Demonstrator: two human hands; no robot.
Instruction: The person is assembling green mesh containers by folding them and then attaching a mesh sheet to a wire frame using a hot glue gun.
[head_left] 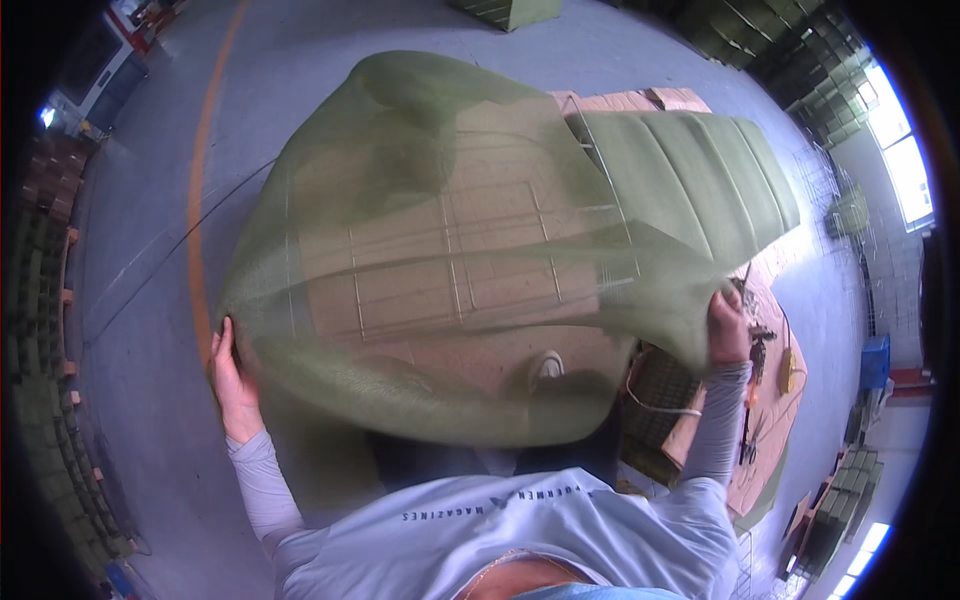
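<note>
A large sheet of thin green mesh netting (420,390) is spread wide in front of me, billowing and partly see-through. My left hand (234,378) has its fingers closed on the netting's left edge. At the right side, my right hand (728,326) is fisted around the gathered netting. Through the mesh I see a wire grid frame (450,262) above brown cardboard, and one light shoe. Just beyond my right hand lies a green mesh-covered panel (680,180) with raised parallel ribs.
Cardboard (785,400) at my right carries hand tools, a yellow object (793,371) and a pale cord (660,406). Green stacks (35,400) line the left; more stand at far right. A blue bin (875,361) is at right. An orange line (205,150) crosses the floor.
</note>
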